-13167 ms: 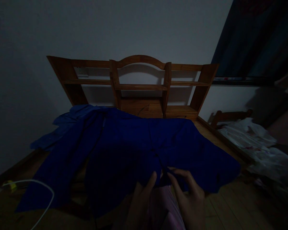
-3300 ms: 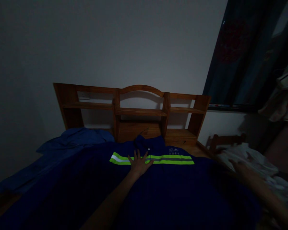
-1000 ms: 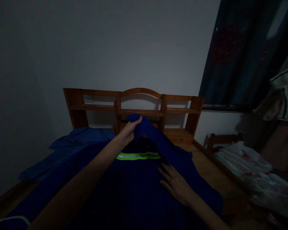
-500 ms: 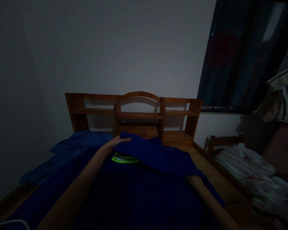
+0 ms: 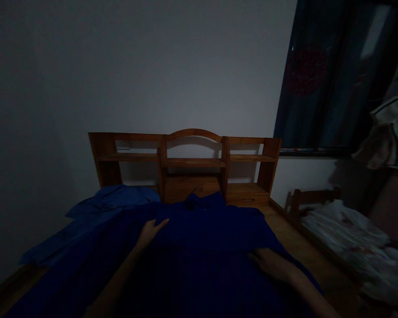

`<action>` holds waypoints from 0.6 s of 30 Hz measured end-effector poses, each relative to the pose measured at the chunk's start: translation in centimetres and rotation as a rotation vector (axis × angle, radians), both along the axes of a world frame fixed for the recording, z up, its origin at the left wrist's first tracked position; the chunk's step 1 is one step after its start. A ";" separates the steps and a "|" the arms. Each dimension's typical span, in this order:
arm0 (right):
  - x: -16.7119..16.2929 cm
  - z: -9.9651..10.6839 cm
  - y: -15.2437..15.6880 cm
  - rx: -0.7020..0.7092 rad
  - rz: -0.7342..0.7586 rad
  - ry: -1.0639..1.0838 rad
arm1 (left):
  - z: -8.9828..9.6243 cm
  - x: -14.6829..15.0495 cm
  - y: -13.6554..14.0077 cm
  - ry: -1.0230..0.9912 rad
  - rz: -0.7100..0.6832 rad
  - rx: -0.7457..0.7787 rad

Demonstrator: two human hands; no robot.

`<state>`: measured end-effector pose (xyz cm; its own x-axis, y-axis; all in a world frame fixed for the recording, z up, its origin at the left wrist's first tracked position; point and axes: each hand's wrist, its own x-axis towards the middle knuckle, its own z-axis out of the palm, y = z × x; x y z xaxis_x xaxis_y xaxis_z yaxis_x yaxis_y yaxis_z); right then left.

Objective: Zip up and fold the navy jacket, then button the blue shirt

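Note:
A dark blue garment (image 5: 199,238) lies spread on the wooden bed, its raised collar (image 5: 207,201) toward the headboard. My left hand (image 5: 148,233) rests on the garment's left upper part, thumb out and apart from the fingers; it looks open, with no cloth gathered in it. Over the right side, my right hand (image 5: 268,260) is low on or just above the cloth, slightly blurred, fingers stretched toward the middle. The garment's lower part fades into shadow.
A lighter blue cloth (image 5: 119,198) lies crumpled at the left. Behind stands a wooden headboard (image 5: 194,163) with shelves, against a white wall. At the right are a bed edge, white plastic bags (image 5: 348,225), hanging clothes (image 5: 396,128) and a dark window (image 5: 315,79). Light is dim.
The raised blue flap has been laid down flat, and the yellow-green reflective strip is now covered. My left hand has let go and moved down; my right hand has come out from under the cloth.

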<state>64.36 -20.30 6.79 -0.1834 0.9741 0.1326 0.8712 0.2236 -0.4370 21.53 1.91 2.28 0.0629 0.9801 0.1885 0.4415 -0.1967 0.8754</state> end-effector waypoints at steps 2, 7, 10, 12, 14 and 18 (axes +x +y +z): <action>1.3 1.5 -0.4 -0.164 0.104 0.176 | -0.1 0.0 0.1 -0.015 0.005 -0.006; 9.8 2.6 6.5 0.224 -0.590 -0.051 | 0.0 0.3 0.0 0.038 0.014 0.018; 13.8 -0.2 12.1 0.157 -0.659 -0.129 | -0.3 0.2 0.2 0.040 -0.009 0.038; 14.8 -2.0 14.6 0.110 -0.622 -0.086 | -0.6 0.0 0.4 0.015 -0.032 0.040; 15.1 -3.0 15.9 0.124 -0.614 -0.036 | -0.9 -0.1 0.7 0.000 -0.019 0.045; 15.4 -2.4 17.0 0.215 -0.598 0.117 | -1.0 -0.2 0.8 -0.045 0.002 0.062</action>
<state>79.75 -3.26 4.41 0.4099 0.8534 0.3220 0.8220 -0.1926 -0.5360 21.32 2.70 1.27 0.0511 0.9665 0.2517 0.4020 -0.2506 0.8807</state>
